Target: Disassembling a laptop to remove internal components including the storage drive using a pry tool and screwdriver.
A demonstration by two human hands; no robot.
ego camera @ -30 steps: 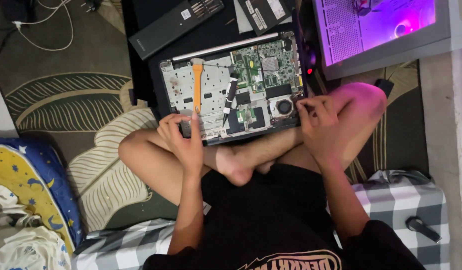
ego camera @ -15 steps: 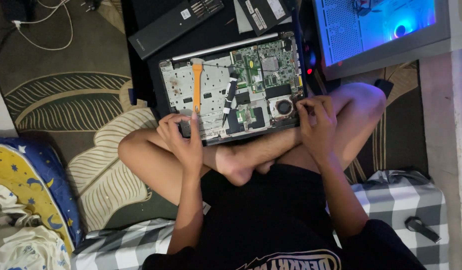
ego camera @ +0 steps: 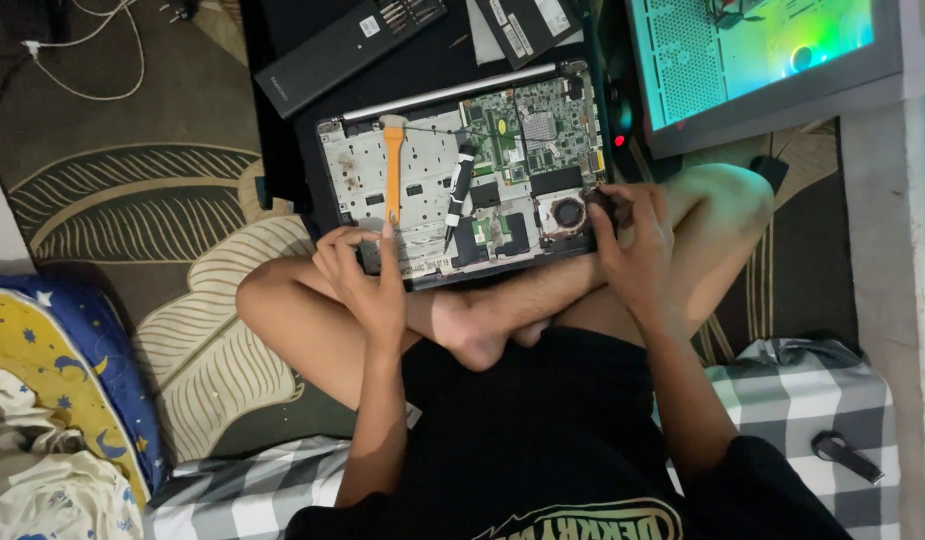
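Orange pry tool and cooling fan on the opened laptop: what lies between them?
Head view: a black screwdriver lies between the orange pry tool and the cooling fan.

Home floor: leaf-patterned rug [ego camera: 163,220], bedding [ego camera: 53,420]

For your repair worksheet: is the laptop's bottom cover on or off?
Off. The laptop lies with its green circuit board and round fan bare, the left hand at its near edge.

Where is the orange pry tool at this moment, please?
In the head view, the orange pry tool lies upright on the left half of the opened laptop, left of the black screwdriver and just above the left hand.
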